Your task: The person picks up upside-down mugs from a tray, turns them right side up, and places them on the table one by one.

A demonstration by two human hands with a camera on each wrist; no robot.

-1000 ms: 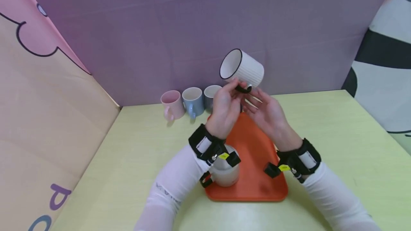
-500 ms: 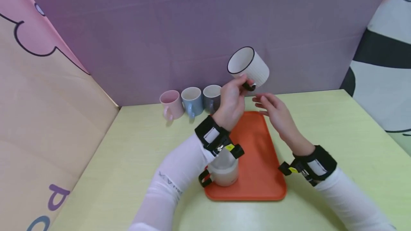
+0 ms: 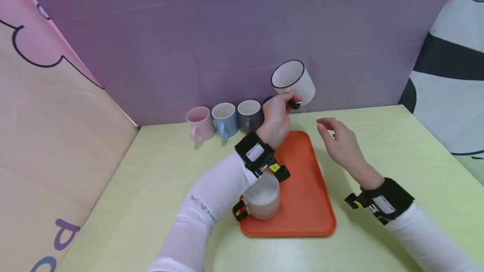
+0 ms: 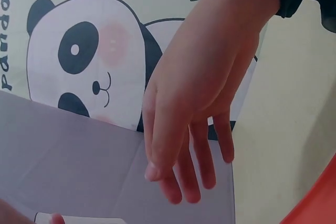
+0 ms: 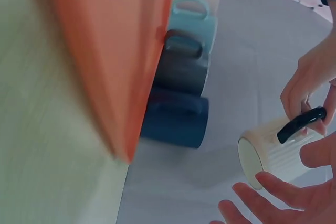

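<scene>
Your left hand pinches the black handle of the ribbed white ceramic mug above the orange plastic tray; your right hand hovers relaxed, holding nothing

- White ribbed mug: cream-white body with fine vertical ribs, thin black rim, black handle. Empty. Held in the air by its handle, tilted with the mouth toward the near left, above the far edge of the table.
</scene>
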